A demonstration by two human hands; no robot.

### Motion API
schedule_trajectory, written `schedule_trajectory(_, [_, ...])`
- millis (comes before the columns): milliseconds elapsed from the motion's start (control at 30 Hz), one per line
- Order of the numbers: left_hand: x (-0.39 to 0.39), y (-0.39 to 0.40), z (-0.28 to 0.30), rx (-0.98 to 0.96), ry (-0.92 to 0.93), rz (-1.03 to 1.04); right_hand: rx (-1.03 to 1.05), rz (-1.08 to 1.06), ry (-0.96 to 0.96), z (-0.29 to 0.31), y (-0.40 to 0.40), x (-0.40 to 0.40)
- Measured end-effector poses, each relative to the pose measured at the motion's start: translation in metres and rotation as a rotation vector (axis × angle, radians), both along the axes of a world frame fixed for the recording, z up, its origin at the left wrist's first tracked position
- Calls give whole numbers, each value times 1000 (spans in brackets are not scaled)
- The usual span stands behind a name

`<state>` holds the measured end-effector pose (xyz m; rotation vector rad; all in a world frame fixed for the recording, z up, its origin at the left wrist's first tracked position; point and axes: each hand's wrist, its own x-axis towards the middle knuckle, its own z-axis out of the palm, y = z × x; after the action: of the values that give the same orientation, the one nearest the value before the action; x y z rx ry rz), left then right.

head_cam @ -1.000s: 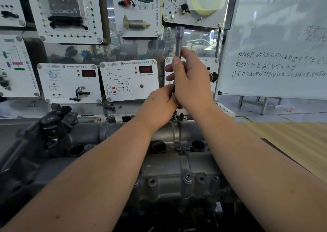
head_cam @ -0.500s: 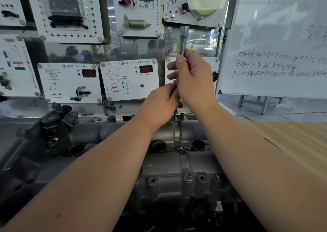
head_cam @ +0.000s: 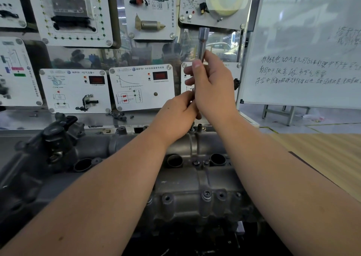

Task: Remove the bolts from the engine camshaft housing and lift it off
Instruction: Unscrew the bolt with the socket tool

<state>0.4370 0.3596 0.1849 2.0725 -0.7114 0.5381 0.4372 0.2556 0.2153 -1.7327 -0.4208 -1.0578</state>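
The camshaft housing (head_cam: 195, 187) across the lower middle of the frame is dull, dark grey metal, its bolts (head_cam: 206, 194) a lighter, shinier grey. The socket tool (head_cam: 203, 38) at upper centre is bright silver. Behind it, the display panels (head_cam: 142, 87) are white with black line diagrams, small red parts and dark red readouts. The whiteboard (head_cam: 304, 46) at upper right is white with black handwriting. The wooden surface (head_cam: 322, 154) at right is pale tan with fine straight grain.
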Motion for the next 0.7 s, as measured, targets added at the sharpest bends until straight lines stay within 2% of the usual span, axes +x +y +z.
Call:
schedule_trajectory(167, [-1, 1, 2, 17, -39, 16, 43, 18, -7, 0, 2, -2])
schedule_trajectory(300, [2, 2, 2, 13, -41, 51, -25, -50, -26, 0, 2, -4])
schedule_trajectory(467, [-1, 0, 1, -31, -26, 29, -46, -19, 10, 2, -1, -2])
schedule_trajectory(700, [0, 1, 3, 23, -64, 71, -9, -2, 4, 0, 2, -6])
